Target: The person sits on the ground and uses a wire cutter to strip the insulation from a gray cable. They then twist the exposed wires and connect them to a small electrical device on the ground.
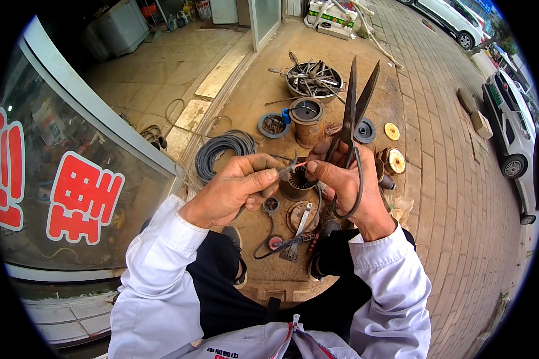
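While both hands work close together over a rusty, round, slotted metal ring (296,192) on the dusty brown ground (263,66), a thin grey cable (289,169) ending in a short red wire (302,163) spans the gap between them. The left hand (236,184) has its grip pressed together, thumb and forefinger pinching the cable. The right hand (353,186) has its grip closed around a pair of long, dark metal scissors (349,122); its thumb tip and fingers also come up to the red end, but whether they pinch it I cannot tell.

The relation that seems to matter most is wire to blades. The red wire lies at about ten o'clock from the middle of the right hand and between two and three from the left, its long axis running from eight to two o'clock. Its red tip is nearer the right hand. The scissor blades, slightly parted, point between twelve and one, so the wire sits apart from them, toward eight o'clock from their pivot.

A loose coil of dark grey cable (205,157) lies at eleven o'clock from the left hand.
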A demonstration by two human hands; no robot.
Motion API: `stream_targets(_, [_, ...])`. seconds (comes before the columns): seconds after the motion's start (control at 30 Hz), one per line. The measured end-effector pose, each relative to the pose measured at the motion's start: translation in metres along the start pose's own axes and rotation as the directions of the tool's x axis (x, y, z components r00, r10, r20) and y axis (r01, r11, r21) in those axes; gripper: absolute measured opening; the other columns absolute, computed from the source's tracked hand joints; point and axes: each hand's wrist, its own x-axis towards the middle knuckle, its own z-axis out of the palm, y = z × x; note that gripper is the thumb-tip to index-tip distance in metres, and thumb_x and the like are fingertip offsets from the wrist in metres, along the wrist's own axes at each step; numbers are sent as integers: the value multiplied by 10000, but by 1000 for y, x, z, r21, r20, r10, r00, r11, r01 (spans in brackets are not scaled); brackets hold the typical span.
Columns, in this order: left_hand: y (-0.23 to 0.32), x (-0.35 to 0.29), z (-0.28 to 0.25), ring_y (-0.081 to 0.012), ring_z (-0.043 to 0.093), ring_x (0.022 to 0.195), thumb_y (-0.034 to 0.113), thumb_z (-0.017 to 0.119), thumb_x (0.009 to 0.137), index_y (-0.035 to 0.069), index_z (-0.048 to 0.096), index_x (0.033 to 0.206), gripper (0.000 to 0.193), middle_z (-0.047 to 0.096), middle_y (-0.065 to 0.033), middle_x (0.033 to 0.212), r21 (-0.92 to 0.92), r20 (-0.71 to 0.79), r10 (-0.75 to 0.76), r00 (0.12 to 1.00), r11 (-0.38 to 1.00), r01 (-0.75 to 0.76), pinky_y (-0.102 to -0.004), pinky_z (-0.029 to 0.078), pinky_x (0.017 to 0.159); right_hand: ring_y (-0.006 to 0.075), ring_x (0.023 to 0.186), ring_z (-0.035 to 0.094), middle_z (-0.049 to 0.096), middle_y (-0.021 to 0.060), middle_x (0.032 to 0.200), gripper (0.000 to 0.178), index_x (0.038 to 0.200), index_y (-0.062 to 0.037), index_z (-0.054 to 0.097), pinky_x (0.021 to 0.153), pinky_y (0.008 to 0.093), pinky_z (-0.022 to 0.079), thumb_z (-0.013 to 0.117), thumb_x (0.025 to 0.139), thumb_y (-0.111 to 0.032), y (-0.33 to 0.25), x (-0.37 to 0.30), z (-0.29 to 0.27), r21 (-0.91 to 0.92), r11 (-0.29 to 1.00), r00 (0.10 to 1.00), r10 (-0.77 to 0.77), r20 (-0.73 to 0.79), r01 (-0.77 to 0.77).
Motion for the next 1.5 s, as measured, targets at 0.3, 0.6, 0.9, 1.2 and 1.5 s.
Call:
stream_targets(0.3, [-1,2,7,-29,470,624,313,609,1037,31,665,1102,294,537,36,736,247,-20,46,999,968,-39,-185,391,551,111,763,625,686,60,858,226,1005,45,626,679,273,511,738,834,-52,0,1,0,-127,991,999,37,27,-33])
stream_targets(0.6, [10,-1,0,-61,541,690,224,629,1025,35,679,1122,218,625,-10,814,234,-186,240,953,953,-195,-207,443,603,102,669,576,654,40,750,181,931,42,648,616,267,468,728,872,-110,1,2,1,-197,980,998,21,-57,-32])
stream_targets(0.9, [29,-29,-48,-65,428,628,256,631,1024,28,681,1118,252,563,-15,783,347,-428,541,724,838,-421,-223,380,615,361,582,621,590,226,612,402,794,59,682,586,460,493,769,854,-328,46,-11,-22,-907,395,950,200,241,147])
stream_targets(1.2, [41,-67,-66,-90,443,659,244,611,1027,-40,680,1097,301,589,-43,807,439,-460,622,634,779,-447,-231,388,634,387,674,669,671,210,706,357,833,4,726,620,476,513,807,785,-341,73,-33,-77,-995,-100,947,320,-35,-3])
stream_targets(1.5, [42,-95,-81,-88,438,706,254,531,1060,-58,645,1198,359,596,-71,891,462,-300,647,701,742,-487,-235,379,678,392,914,711,726,219,945,465,963,-21,729,798,489,569,766,796,-453,159,-32,-110,-933,-356,856,467,-221,-46])
